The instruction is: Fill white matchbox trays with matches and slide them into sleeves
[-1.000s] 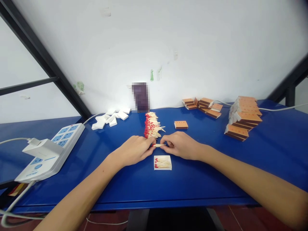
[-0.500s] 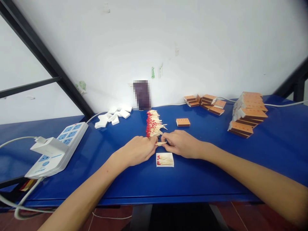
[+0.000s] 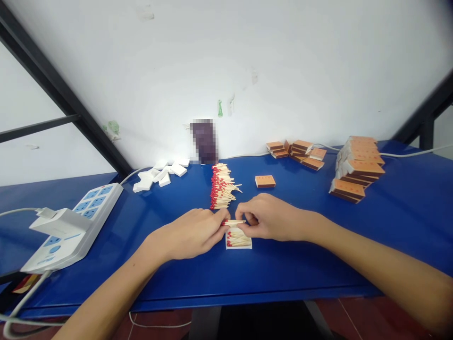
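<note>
Between my two hands a small bunch of matches (image 3: 234, 222) lies crosswise, red heads to the left. My left hand (image 3: 198, 231) pinches the head end, and my right hand (image 3: 271, 218) pinches the plain end between thumb and finger. Just below the bunch sits a white matchbox tray (image 3: 239, 247) with several matches inside, heads to the left; the fingers hide part of its far edge. Beyond my hands a long heap of loose matches (image 3: 222, 186) runs back toward the wall, red heads on its left side.
A single orange matchbox (image 3: 265, 181) lies right of the heap. More matchboxes (image 3: 302, 147) are piled at the back, with a stack (image 3: 357, 170) farther right. White trays (image 3: 161, 174) lie back left. A power strip (image 3: 71, 226) with a plugged-in charger stands left.
Both hands have drawn back from the match heap toward me with the bunch of matches, which is now over the far edge of the white tray.
</note>
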`<action>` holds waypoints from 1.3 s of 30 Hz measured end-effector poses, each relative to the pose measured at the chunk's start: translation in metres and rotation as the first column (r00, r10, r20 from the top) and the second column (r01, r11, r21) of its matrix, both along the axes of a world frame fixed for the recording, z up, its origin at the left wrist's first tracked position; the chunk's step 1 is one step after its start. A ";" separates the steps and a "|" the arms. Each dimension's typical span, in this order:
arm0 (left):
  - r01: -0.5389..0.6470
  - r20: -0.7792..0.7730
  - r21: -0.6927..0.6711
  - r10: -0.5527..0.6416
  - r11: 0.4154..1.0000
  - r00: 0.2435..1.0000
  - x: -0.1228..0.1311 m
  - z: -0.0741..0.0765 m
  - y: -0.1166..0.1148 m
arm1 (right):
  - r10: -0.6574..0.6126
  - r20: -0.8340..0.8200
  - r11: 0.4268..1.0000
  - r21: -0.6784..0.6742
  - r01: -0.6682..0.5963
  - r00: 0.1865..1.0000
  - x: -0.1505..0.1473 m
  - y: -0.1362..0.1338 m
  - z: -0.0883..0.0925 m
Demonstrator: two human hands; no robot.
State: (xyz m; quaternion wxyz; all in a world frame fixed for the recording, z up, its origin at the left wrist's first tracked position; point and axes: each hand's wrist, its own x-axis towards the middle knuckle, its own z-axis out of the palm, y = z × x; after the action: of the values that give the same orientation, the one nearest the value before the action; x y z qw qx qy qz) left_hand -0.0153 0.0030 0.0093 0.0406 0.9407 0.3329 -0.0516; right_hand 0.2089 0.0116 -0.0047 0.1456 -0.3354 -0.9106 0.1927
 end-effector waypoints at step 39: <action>0.032 0.336 0.226 -0.109 0.974 0.935 -0.005 -0.008 0.013 | 0.182 -0.047 0.975 0.140 -0.174 0.982 0.003 -0.007 -0.013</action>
State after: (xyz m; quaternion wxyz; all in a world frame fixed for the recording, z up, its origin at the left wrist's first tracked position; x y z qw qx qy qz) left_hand -0.0201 0.0157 0.0010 -0.0063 0.9452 0.2899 0.1499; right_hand 0.2119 0.0048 -0.0173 0.1770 -0.2358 -0.9432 0.1529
